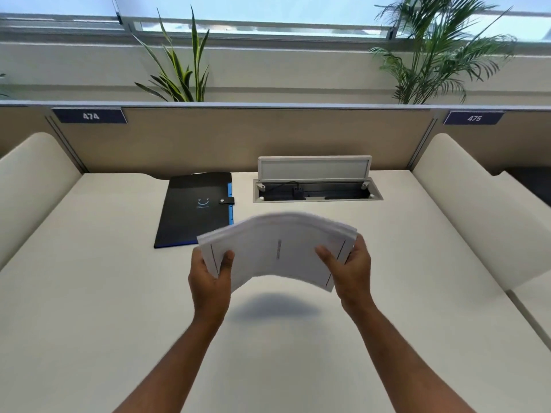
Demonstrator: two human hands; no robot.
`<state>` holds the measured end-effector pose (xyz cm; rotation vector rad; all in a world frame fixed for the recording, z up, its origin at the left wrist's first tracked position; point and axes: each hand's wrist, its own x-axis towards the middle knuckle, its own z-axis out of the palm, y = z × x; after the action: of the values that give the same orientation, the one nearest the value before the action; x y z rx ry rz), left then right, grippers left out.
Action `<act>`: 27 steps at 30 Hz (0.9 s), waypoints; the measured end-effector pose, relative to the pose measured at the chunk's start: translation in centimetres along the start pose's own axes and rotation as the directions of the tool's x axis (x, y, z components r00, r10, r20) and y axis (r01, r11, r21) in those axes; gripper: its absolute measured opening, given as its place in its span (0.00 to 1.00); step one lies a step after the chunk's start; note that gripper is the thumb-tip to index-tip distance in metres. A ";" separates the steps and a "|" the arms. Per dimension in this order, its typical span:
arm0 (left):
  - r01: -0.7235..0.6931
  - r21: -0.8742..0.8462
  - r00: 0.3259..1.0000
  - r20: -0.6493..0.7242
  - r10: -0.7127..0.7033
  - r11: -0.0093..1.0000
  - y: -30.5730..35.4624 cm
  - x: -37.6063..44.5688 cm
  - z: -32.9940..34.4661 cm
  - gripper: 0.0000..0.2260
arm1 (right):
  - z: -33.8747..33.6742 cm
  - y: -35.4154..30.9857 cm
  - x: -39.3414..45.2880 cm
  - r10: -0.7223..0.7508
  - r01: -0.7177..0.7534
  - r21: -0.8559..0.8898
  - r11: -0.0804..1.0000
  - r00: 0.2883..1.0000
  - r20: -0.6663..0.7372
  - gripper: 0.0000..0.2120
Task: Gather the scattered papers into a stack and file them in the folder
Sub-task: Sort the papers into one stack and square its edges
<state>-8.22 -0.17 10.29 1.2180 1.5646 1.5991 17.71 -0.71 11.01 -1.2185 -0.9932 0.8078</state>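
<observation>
A stack of white papers (277,248) is held in the air above the white desk (104,293), bowed upward in the middle, with its shadow on the desk below. My left hand (210,278) grips the stack's left edge, thumb on top. My right hand (348,266) grips its right edge the same way. A black folder (190,210) with a blue edge, a smiley print and a snap strap lies shut on the desk, behind and to the left of the papers; the stack's left corner overlaps its lower right corner in view.
An open cable box (316,190) with its lid raised is set into the desk at the back right. Cream side dividers (477,210) flank the desk, and a beige partition (238,138) closes the back. Plants stand behind it.
</observation>
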 end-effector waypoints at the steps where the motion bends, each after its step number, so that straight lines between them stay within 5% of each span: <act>1: 0.010 0.019 1.000 0.014 -0.010 1.000 -0.5 0.0 -0.3 0.16 | -0.1 0.6 -0.5 0.015 -0.013 -0.061 0.998 1.000 0.019 0.24; 6: 0.064 0.087 0.993 0.089 -0.072 0.994 -2.1 -0.5 -0.7 0.14 | 0.5 2.9 -1.7 0.155 -0.143 -0.215 0.966 0.987 0.037 0.10; 13: 0.018 0.089 0.989 0.142 -0.030 0.996 -3.0 -1.5 -0.3 0.15 | 0.1 4.1 -2.7 0.117 -0.112 -0.268 0.957 0.993 0.001 0.15; 15: -0.102 0.102 0.990 0.108 0.091 0.989 -2.6 -1.5 -0.8 0.21 | -0.3 3.5 -2.7 -0.006 -0.004 -0.318 0.948 0.999 -0.032 0.23; 17: -0.280 0.177 0.958 0.107 0.264 0.944 -2.4 -1.1 -1.5 0.25 | -0.7 2.8 -2.2 -0.269 0.241 -0.448 0.861 0.963 0.001 0.33; 19: -0.449 0.265 0.891 0.205 0.405 0.853 -2.5 -0.8 -1.8 0.23 | -0.9 2.2 -1.8 -0.449 0.437 -0.617 0.655 0.881 0.148 0.36; 22: -0.518 0.307 0.852 0.274 0.447 0.799 -2.3 -0.6 -2.0 0.21 | -0.6 1.7 -1.5 -0.441 0.495 -0.736 0.462 0.848 0.293 0.34; 27: -0.512 0.294 0.854 0.276 0.441 0.807 -1.8 -0.3 -2.1 0.19 | -0.9 1.9 -1.7 -0.425 0.477 -0.767 0.429 0.856 0.295 0.36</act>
<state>-10.33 -1.12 8.74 2.0458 1.5386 1.4484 17.95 -2.25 8.84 -1.5843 -1.7709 -0.1455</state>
